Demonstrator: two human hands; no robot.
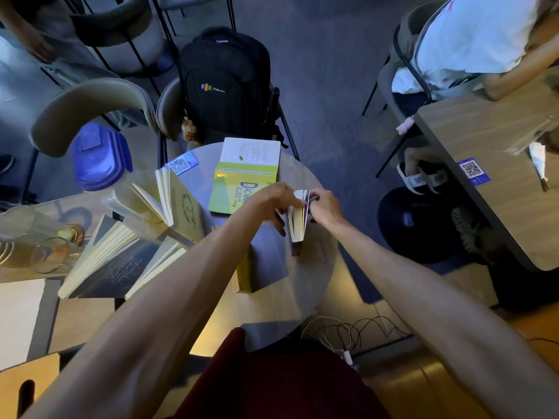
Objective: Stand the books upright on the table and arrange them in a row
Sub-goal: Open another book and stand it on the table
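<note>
On the round table (305,276) a small book (298,220) stands upright near the right edge. My left hand (276,201) grips its left side and my right hand (325,205) pinches its top and right cover. Behind my hands a yellow-green book (233,186) lies flat, with a white book (252,151) lying beyond it. At the left, a beige book (178,201) and a dark blue book (112,261) stand with their pages fanned. A yellow book (243,272) stands partly hidden under my left forearm.
A black backpack (225,83) sits on the chair behind the table. A blue-lidded container (98,157) and a glass (48,255) stand at the left. A second table (496,164) and a seated person are at the right. Cables (348,331) lie on the floor.
</note>
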